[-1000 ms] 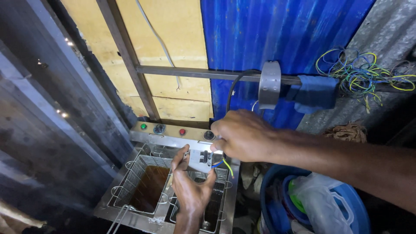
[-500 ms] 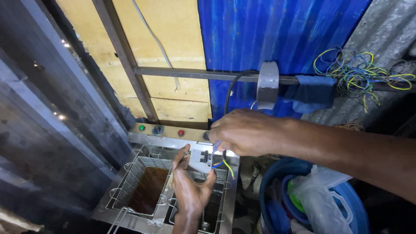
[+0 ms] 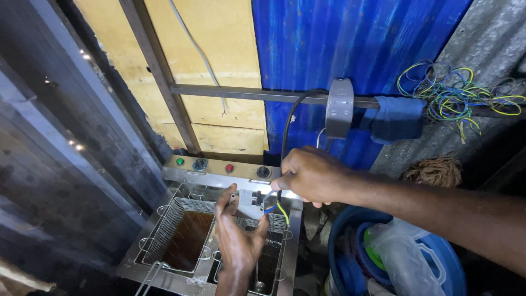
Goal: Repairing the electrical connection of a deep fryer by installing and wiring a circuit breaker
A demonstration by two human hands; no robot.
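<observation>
My left hand [image 3: 236, 235] holds a small grey electrical plug body [image 3: 251, 204] over a steel twin-basket fryer [image 3: 178, 277]. My right hand [image 3: 311, 174] is closed on the black cable [image 3: 286, 129] just above the plug, fingertips at the loose blue and yellow-green wires [image 3: 275, 208] that come out of it. The cable rises to a metal bar on the wall. The fryer's control strip [image 3: 219, 167] carries green and red lamps and two knobs.
A wire basket [image 3: 181, 233] sits in brown oil on the fryer's left side. A grey roll of tape [image 3: 339, 107] and a blue cloth [image 3: 397, 118] hang on the wall bar. Tangled coloured wires [image 3: 460, 90] hang upper right. A blue tub [image 3: 394, 257] with plastic bags stands to the right.
My right hand has shifted slightly down and left along the cable toward the plug. The left hand keeps the plug in the same place.
</observation>
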